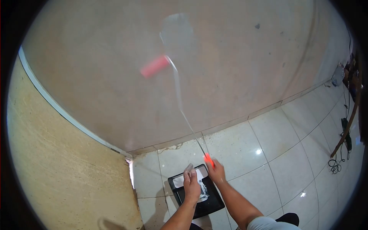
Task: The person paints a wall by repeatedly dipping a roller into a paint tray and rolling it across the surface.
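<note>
My right hand [217, 171] is closed around the orange handle of a paint roller [178, 90]. The roller's long, thin metal rod reaches up and left to a pinkish-red sleeve [155, 66], blurred, in front of the wall. My left hand [192, 186] is over a black paint tray [212, 209]; its fingers point up, look loosely bent and greyish with paint, and nothing shows in them. White paint [204, 191] lies in the tray, partly hidden behind that hand.
A beige-grey wall [126, 111] rises ahead, with a pale, wet-looking patch [178, 30] high up. At left stands a yellowish panel [73, 161] with a light edge. White tiles [249, 184] cover the floor. A dark cable [335, 165] and clutter lie at far right.
</note>
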Demonstrator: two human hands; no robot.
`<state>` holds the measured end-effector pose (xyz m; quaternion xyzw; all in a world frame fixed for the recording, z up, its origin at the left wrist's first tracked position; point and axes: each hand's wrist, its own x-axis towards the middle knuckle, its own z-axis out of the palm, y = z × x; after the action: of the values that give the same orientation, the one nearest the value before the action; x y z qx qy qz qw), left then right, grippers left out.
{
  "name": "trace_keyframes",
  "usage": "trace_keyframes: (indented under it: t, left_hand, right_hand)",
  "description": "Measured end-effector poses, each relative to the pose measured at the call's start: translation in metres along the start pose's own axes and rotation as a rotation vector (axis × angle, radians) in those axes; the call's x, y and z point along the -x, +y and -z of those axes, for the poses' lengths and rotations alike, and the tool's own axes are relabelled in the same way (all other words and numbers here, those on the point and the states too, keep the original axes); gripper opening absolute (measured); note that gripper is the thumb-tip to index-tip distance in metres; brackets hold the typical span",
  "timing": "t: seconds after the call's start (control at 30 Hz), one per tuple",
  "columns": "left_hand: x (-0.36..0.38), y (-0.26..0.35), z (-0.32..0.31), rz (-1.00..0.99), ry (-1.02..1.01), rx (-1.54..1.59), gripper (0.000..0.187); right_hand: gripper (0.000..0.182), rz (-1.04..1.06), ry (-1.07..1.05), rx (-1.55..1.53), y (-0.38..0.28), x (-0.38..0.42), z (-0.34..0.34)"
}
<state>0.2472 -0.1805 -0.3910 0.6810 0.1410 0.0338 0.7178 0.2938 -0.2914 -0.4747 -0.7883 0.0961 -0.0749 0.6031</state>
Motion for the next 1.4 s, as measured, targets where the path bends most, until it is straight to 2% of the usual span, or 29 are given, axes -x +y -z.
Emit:
trace_keyframes:
  t: [0.03, 0.07, 0.13, 0.17, 0.23, 0.27, 0.3, 0.33, 0.4, 0.47, 0.57, 0.6, 0.67, 0.73, 0.77, 0.83, 0.9, 1.0, 1.07, 1.13, 1.17, 1.2, 1.23, 1.3, 1.37, 1.4]
  left_hand:
    - [-0.001, -0.004, 0.002, 0.042, 0.003, -0.025, 0.043]
    - [-0.001, -0.008, 0.005, 0.039, 0.0, -0.018, 0.043]
    - [-0.007, -0.011, 0.006, -0.017, 0.024, -0.071, 0.042]
    - [-0.006, -0.008, 0.005, -0.015, 0.028, -0.081, 0.044]
    - [0.003, 0.008, -0.003, 0.008, 0.03, -0.108, 0.044]
    - [0.005, 0.012, -0.005, 0.015, 0.041, -0.133, 0.045]
    - [0.004, 0.012, -0.005, -0.059, 0.026, -0.15, 0.046]
    - [0.006, 0.012, -0.008, -0.053, 0.025, -0.158, 0.046]
    - [0.009, 0.016, -0.011, -0.023, 0.016, -0.16, 0.047]
    - [0.003, 0.011, -0.008, -0.048, 0.006, -0.132, 0.046]
    - [-0.005, -0.004, -0.001, -0.061, -0.001, -0.067, 0.045]
    - [-0.007, -0.008, -0.001, -0.079, -0.004, -0.057, 0.045]
    - [-0.009, -0.013, 0.001, -0.061, 0.011, -0.054, 0.044]
    - [-0.005, -0.003, -0.004, -0.048, 0.01, -0.055, 0.042]
    - [0.0, 0.002, -0.005, -0.039, -0.009, -0.06, 0.041]
    - [0.002, 0.012, -0.013, -0.1, -0.035, -0.14, 0.038]
    - [0.001, -0.004, -0.013, -0.06, -0.069, -0.143, 0.038]
    - [-0.005, -0.016, -0.011, -0.074, -0.115, -0.146, 0.036]
    - [-0.012, -0.022, -0.008, -0.065, -0.099, -0.165, 0.035]
    - [-0.02, -0.036, -0.005, -0.044, -0.084, -0.156, 0.034]
    - [-0.022, -0.04, -0.003, -0.055, -0.064, -0.267, 0.034]
    - [-0.03, -0.06, -0.001, -0.052, -0.057, -0.19, 0.035]
    - [-0.027, -0.06, 0.0, -0.017, -0.059, -0.197, 0.035]
    - [-0.023, -0.055, -0.004, -0.001, -0.062, -0.186, 0.036]
    - [-0.013, -0.052, -0.007, -0.015, -0.088, -0.144, 0.036]
    - [-0.005, -0.052, -0.007, -0.013, -0.076, -0.141, 0.036]
  right_hand:
    - [0.027, 0.051, 0.099, -0.043, 0.035, 0.032, 0.005]
    - [0.028, 0.001, 0.088, -0.003, 0.074, 0.063, 0.01]
    - [0.031, -0.218, 0.042, -0.075, 0.127, 0.102, 0.001]
    - [0.031, -0.196, 0.049, -0.116, 0.109, 0.095, -0.004]
    - [0.033, -0.169, 0.01, -0.107, 0.018, 0.056, -0.007]
    - [0.034, -0.011, 0.025, -0.095, -0.021, 0.023, -0.009]
    - [0.033, 0.081, 0.055, -0.076, -0.064, -0.011, -0.008]
    - [0.033, 0.166, 0.066, -0.114, -0.105, -0.041, -0.003]
    - [0.034, 0.171, 0.0, -0.259, -0.128, -0.081, 0.003]
    - [0.034, 0.167, 0.039, -0.136, -0.099, -0.067, 0.015]
    - [0.031, 0.106, 0.131, 0.041, 0.022, 0.012, 0.021]
    - [0.033, -0.042, 0.081, 0.066, 0.072, 0.046, 0.018]
    - [0.034, -0.343, -0.013, -0.234, 0.084, 0.082, 0.014]
    - [0.034, -0.126, 0.045, -0.176, 0.034, 0.053, 0.009]
    - [0.033, 0.034, 0.109, -0.057, -0.018, 0.026, 0.015]
    - [0.032, 0.076, 0.027, -0.141, -0.104, -0.035, 0.025]
    - [0.032, 0.128, 0.026, -0.222, -0.129, -0.079, 0.023]
    - [0.031, 0.227, 0.121, -0.088, -0.077, -0.053, 0.034]
    - [0.034, 0.038, 0.07, 0.105, 0.01, 0.002, 0.037]
    - [0.037, -0.13, 0.053, 0.133, 0.046, 0.061, 0.043]
    - [0.037, -0.185, 0.038, 0.053, 0.046, 0.065, 0.038]
    - [0.038, -0.236, 0.018, -0.021, 0.038, 0.062, 0.04]
    - [0.038, -0.095, 0.076, 0.077, -0.008, 0.045, 0.048]
    - [0.038, 0.132, 0.118, 0.009, -0.084, -0.013, 0.058]
    - [0.037, 0.205, 0.106, -0.04, -0.158, -0.062, 0.072]
    - [0.037, 0.206, 0.094, -0.039, -0.158, -0.062, 0.073]
